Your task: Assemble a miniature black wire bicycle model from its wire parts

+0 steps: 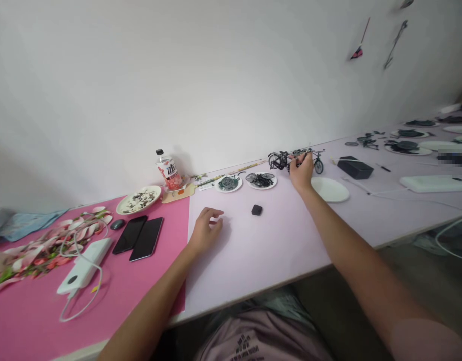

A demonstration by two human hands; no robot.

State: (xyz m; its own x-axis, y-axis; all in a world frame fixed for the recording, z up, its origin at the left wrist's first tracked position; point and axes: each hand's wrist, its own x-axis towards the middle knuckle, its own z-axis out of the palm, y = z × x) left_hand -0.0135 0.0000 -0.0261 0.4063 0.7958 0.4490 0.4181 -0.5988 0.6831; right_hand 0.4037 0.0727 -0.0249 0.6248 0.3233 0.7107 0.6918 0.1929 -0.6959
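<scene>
My left hand (207, 230) rests over the pale part of the table, fingers loosely curved and apart with nothing in them. Right of it lies a small black block (257, 209). My right hand (302, 171) is closed among black miniature bicycles (279, 161) by the wall. A thin pale tip shows above its fingers, but what they grip is hidden. One bicycle wheel (318, 166) sticks out to the right of that hand. Between the hands stand a plate of black bicycle parts (261, 186) and a plate of dark green parts (228, 189).
A white plate (330, 190) and a dark box (354, 168) lie to the right, with a white power bank (436, 183) and cables beyond. On the pink mat are two phones (146, 239), another power bank (86, 265) and artificial petals (53, 240). A drink bottle (168, 171) stands behind.
</scene>
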